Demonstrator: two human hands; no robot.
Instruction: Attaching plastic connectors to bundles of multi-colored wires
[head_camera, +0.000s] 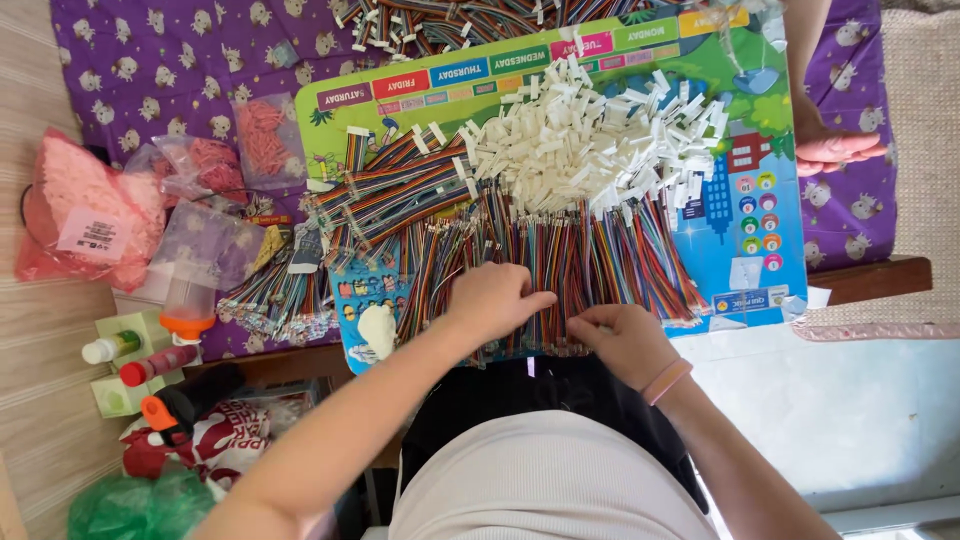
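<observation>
Both hands are curling over the wires (560, 260): left hand (492, 300) and right hand (625, 340) fingers pinching strands at the board's (745, 250) near edge.

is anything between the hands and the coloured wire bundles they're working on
Nothing visible. The left hand and right hand both rest directly on the near edge of the multicoloured ribbon wires. The white connector pile lies farther back on the colourful board, beyond the hands.

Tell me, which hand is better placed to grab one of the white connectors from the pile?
Probably the left hand: it sits higher on the coloured wires, nearer the white connector pile. The right hand lies lower, fingers pinching wire ends.
</observation>
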